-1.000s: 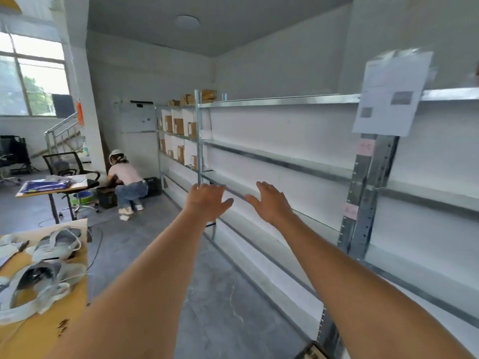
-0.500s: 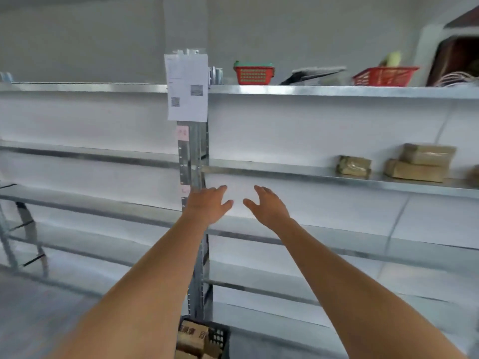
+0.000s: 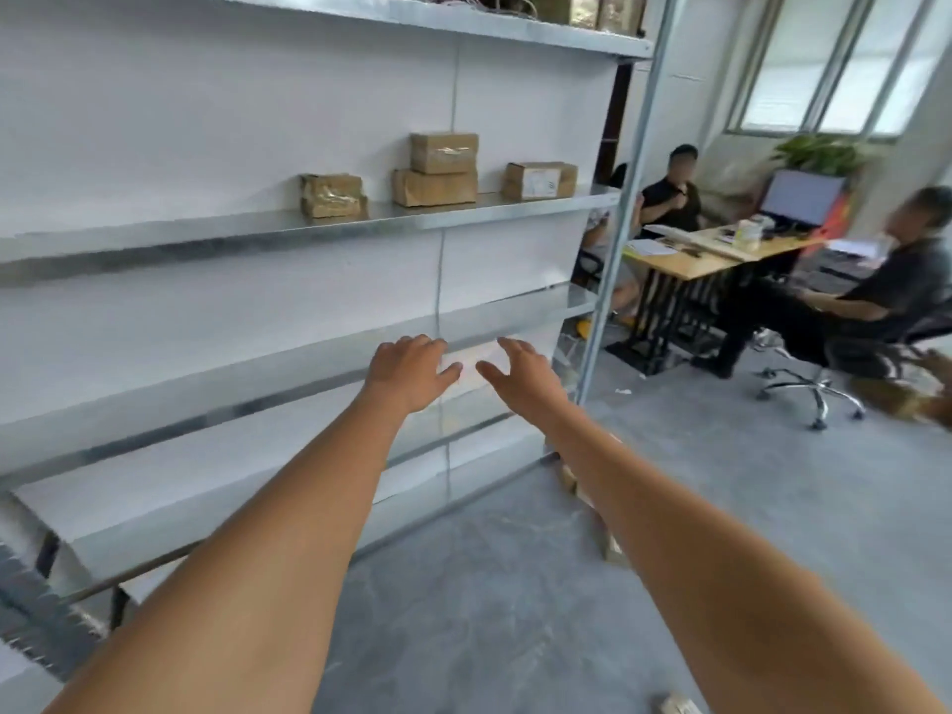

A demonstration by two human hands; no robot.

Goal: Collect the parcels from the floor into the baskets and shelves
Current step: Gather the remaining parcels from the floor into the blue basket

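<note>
Both hands [image 3: 466,376] spread, holding nothing; the person is seeking parcels [image 3: 614,548] on the floor [image 3: 515,584] at five o'clock; next, stoop and grasp.

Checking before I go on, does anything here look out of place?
Yes: small parcels lie loose on the floor by the shelf's end, another nearer. Both hands are empty.

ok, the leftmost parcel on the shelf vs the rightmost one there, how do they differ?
The leftmost parcel looks crumpled and is wrapped in shiny clear tape; the rightmost parcel has cleaner, flatter faces. The rightmost one carries a white label on its front; no label shows on the leftmost. The rightmost also looks wider and lower. Both are brown cardboard, resting on the same metal shelf, untouched by either hand.
</note>
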